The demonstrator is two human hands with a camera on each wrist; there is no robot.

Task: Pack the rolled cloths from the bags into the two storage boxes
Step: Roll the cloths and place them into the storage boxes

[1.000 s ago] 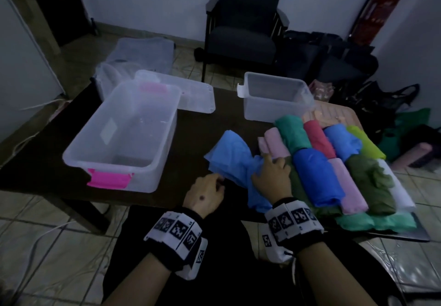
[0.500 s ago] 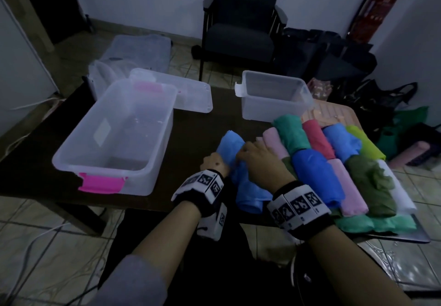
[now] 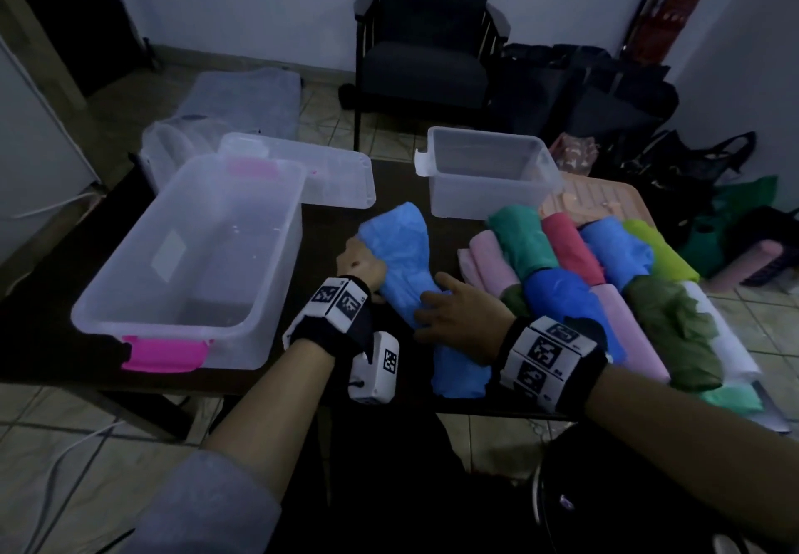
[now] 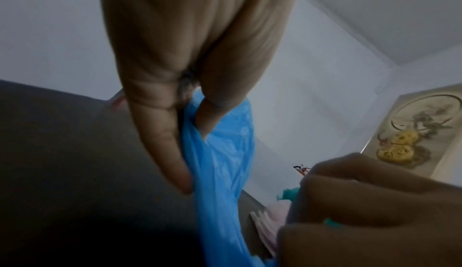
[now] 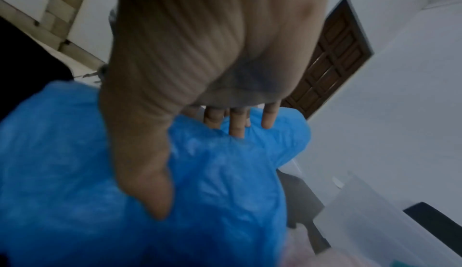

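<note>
Head view, centre of frame: light blue cloth (image 3: 404,259) on the dark worktop (image 3: 337,225), pinched at its left edge by the left hand (image 3: 361,262), likely to anchor rolling. Right hand (image 3: 458,316) flat, fingers spread, pressing its middle; both clear storage boxes (image 3: 194,251) empty beyond.

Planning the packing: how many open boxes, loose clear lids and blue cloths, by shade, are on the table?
Open boxes: 2
Loose clear lid: 1
Light blue cloth: 1
Darker blue cloths: 2
Total: 6
</note>
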